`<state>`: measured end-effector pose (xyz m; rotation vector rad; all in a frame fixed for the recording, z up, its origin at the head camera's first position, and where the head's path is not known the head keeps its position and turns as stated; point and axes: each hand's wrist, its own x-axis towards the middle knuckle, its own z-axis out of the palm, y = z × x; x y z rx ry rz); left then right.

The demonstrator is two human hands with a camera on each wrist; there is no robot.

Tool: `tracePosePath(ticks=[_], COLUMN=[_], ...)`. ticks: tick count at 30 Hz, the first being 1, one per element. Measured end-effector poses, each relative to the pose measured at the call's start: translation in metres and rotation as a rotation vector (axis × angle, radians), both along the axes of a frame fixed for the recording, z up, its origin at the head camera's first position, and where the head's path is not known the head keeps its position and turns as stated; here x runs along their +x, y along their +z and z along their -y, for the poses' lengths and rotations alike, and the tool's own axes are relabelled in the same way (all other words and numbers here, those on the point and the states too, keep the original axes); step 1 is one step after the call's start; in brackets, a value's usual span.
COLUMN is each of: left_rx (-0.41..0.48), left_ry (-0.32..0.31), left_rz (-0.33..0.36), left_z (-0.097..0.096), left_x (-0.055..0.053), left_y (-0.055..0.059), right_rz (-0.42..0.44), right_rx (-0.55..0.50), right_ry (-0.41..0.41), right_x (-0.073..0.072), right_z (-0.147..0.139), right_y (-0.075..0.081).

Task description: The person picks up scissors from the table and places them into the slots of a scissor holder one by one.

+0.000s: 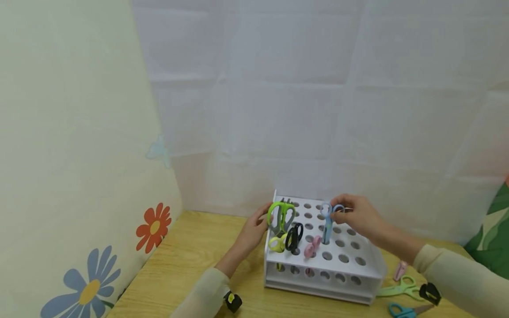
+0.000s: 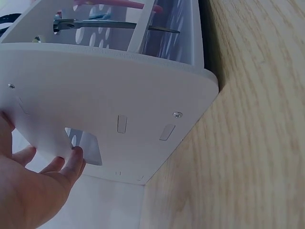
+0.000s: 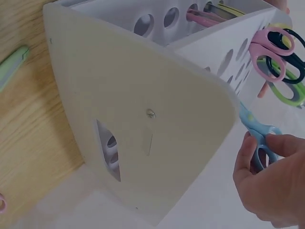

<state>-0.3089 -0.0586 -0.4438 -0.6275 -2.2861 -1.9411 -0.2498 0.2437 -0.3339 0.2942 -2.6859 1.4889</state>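
Observation:
A white stepped rack [image 1: 318, 282] with rows of round holes stands on the table. My right hand [image 1: 359, 216] pinches the handle of light blue scissors [image 1: 328, 225], which point downward, their lower end at a hole in the top panel. Against the rack's left side panel [image 2: 95, 90] rests my left hand [image 2: 38, 195], fingertips by the cutout. Several scissors stand in holes at the rack's left part: green and grey scissors [image 1: 282, 216], yellow-green scissors [image 1: 277, 244], black scissors [image 1: 294, 237] and pink scissors [image 1: 312, 247].
On the table [image 1: 203, 247], right of the rack, lie light green scissors [image 1: 401, 288], teal scissors [image 1: 403, 311] and a small pink item [image 1: 400, 270], partly near my right sleeve. White cloth [image 1: 254, 110] hangs behind; a flower-patterned cloth [image 1: 79, 176] hangs at left.

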Motion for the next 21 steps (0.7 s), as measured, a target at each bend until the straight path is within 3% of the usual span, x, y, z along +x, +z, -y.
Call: tracePosePath(ticks=[5, 8, 10, 17, 21], left_rx=[0.0, 0.01, 0.022, 0.038, 0.038], left_ry=[-0.01, -0.017, -0.024, -0.023, -0.02], left_rz=[0.02, 0.031, 0.029, 0.032, 0.033], left_z=[0.002, 0.003, 0.002, 0.001, 0.001], left_x=[0.019, 0.024, 0.021, 0.0, -0.003], left_y=[0.019, 0.025, 0.022, -0.004, -0.008], right_rz=[-0.102, -0.174, -0.208, -0.239, -0.246], right_rx=[0.153, 0.234, 0.267, 0.31, 0.333], right_ry=[0.027, 0.046, 0.057, 0.106, 0.119], right_x=[0.004, 0.006, 0.007, 0.011, 0.012], right_z=[0.008, 0.011, 0.013, 0.014, 0.015], right_y=[-0.004, -0.007, -0.009, -0.018, -0.023])
